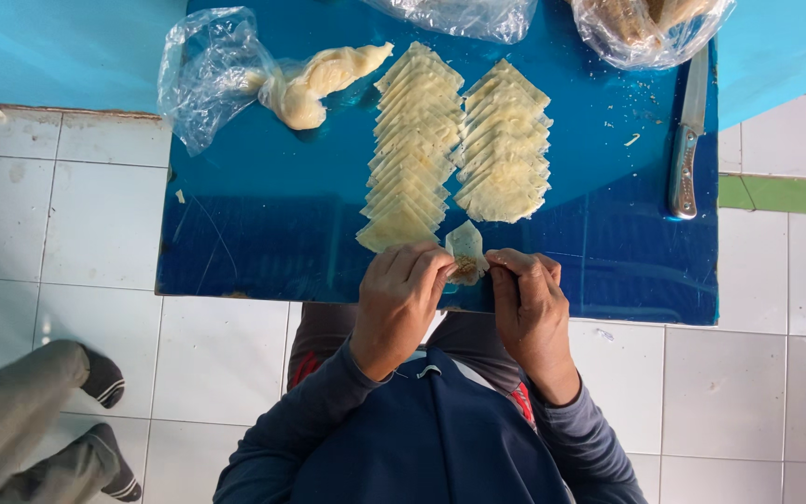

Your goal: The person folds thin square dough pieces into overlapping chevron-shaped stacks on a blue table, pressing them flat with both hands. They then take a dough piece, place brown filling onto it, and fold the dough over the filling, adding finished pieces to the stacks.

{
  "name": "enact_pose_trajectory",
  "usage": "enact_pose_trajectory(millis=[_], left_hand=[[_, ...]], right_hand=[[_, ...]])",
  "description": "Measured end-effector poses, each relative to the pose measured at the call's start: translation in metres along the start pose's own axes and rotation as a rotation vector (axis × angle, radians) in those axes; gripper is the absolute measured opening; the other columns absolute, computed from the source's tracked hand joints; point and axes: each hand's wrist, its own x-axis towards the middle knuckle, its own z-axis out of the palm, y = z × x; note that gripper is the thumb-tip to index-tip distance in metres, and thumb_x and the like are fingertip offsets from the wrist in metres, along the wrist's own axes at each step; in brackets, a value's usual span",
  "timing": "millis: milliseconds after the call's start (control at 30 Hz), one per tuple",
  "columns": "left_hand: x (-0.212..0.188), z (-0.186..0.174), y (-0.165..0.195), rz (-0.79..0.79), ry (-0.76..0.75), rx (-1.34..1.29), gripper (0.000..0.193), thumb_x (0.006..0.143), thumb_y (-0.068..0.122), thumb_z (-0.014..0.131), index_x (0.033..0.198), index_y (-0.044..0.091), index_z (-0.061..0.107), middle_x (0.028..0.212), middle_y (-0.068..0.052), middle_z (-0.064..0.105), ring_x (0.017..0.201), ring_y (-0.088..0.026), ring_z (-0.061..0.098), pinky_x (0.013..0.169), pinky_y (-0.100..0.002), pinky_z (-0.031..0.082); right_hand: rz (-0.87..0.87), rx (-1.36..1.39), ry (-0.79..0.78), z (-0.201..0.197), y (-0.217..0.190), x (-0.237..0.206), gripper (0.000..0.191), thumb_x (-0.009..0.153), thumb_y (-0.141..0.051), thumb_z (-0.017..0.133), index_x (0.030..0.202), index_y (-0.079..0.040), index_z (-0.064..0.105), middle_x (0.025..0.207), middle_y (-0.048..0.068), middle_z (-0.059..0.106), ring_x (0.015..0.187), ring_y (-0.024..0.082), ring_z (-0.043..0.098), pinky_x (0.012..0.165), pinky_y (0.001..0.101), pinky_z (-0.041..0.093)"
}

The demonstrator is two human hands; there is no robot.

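free: bare blue table (263, 233) left of wrapper rows (454, 140) | blocked: knife (686, 140) right edge, dough bag (235, 79) far left

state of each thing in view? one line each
left hand: pinching the wrapper
right hand: pinching the wrapper
wrapper: held above table edge, partly folded
wrapper rows: two overlapping rows, flat
dough bag: open, dough sticking out
knife: lying flat, untouched
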Motion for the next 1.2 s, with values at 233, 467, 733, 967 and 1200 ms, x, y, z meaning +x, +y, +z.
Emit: enact_pose_trajectory(millis=[233, 467, 733, 967, 1200], left_hand=[[0.0, -0.001, 0.0, -0.006, -0.034, -0.12, 0.027, 0.099, 0.004, 0.07, 0.126, 0.004, 0.065, 0.107, -0.008, 0.072, 0.097, -0.026, 0.069, 0.085, -0.039, 0.054], [0.001, 0.001, -0.003, 0.03, -0.018, -0.122, 0.028, 0.094, 0.004, 0.076, 0.12, 0.006, 0.065, 0.108, -0.007, 0.071, 0.101, -0.026, 0.069, 0.088, -0.039, 0.055], [-0.001, 0.004, -0.005, -0.014, -0.045, -0.12, 0.029, 0.09, 0.005, 0.078, 0.117, 0.008, 0.068, 0.112, -0.005, 0.067, 0.103, -0.025, 0.065, 0.089, -0.038, 0.055], [-0.004, 0.004, -0.008, -0.029, -0.065, -0.163, 0.028, 0.09, 0.003, 0.077, 0.116, 0.007, 0.068, 0.113, -0.004, 0.067, 0.105, -0.026, 0.065, 0.091, -0.038, 0.055], [-0.004, 0.001, -0.01, -0.011, -0.068, -0.199, 0.03, 0.094, 0.005, 0.076, 0.122, 0.006, 0.067, 0.116, -0.007, 0.066, 0.109, -0.027, 0.064, 0.094, -0.038, 0.055]], right_hand=[[0.021, 0.011, -0.005, -0.001, -0.001, 0.0, 0.019, 0.1, 0.001, 0.069, 0.116, -0.007, 0.063, 0.103, 0.007, 0.073, 0.09, 0.023, 0.066, 0.092, 0.0346, 0.048], [0.034, -0.02, -0.024, 0.0, -0.002, 0.001, 0.021, 0.098, -0.002, 0.072, 0.117, -0.007, 0.063, 0.104, 0.006, 0.074, 0.095, 0.024, 0.068, 0.094, 0.0339, 0.048], [-0.033, -0.079, -0.047, 0.002, -0.005, 0.007, 0.024, 0.093, -0.008, 0.079, 0.113, -0.009, 0.064, 0.103, 0.004, 0.073, 0.094, 0.022, 0.068, 0.096, 0.0363, 0.045], [-0.074, -0.112, -0.065, 0.003, -0.008, 0.01, 0.019, 0.095, -0.009, 0.078, 0.109, -0.01, 0.065, 0.107, 0.003, 0.073, 0.096, 0.022, 0.068, 0.096, 0.0365, 0.043], [-0.107, -0.143, -0.132, -0.003, -0.011, 0.012, 0.017, 0.094, -0.007, 0.077, 0.111, -0.01, 0.073, 0.106, 0.004, 0.071, 0.096, 0.022, 0.066, 0.094, 0.036, 0.043]])
